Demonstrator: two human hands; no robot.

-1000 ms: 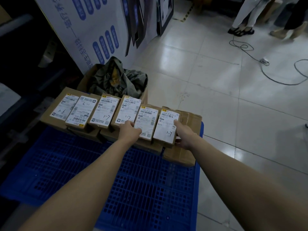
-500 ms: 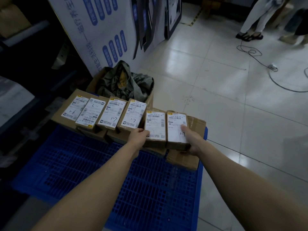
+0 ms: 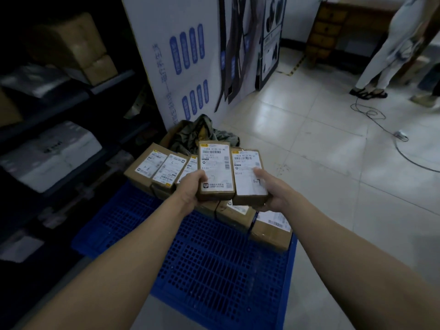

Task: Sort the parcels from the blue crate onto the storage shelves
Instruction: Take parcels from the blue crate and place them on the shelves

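Note:
My left hand (image 3: 190, 189) grips a small brown parcel (image 3: 215, 167) with a white label by its near left corner. My right hand (image 3: 273, 189) holds a second labelled parcel (image 3: 248, 177) marked 1-7, thumb on top, fingers underneath. Both parcels are lifted side by side above the far end of the blue crate (image 3: 214, 270). A row of similar labelled parcels (image 3: 164, 169) remains on larger cardboard boxes (image 3: 271, 232) at the crate's far edge. Dark storage shelves (image 3: 59, 129) stand to the left, holding boxes and white packages.
A white printed board (image 3: 166, 55) stands behind the crate, with an open carton of green cloth (image 3: 204, 132) at its foot. A person's legs (image 3: 381, 55) stand at the far right by a wooden cabinet (image 3: 326, 27). A cable (image 3: 381, 125) trails across the tiled floor.
Both hands have lifted the two right-hand parcels off the row and drawn them up toward me. My view has tilted up and toward the shelves.

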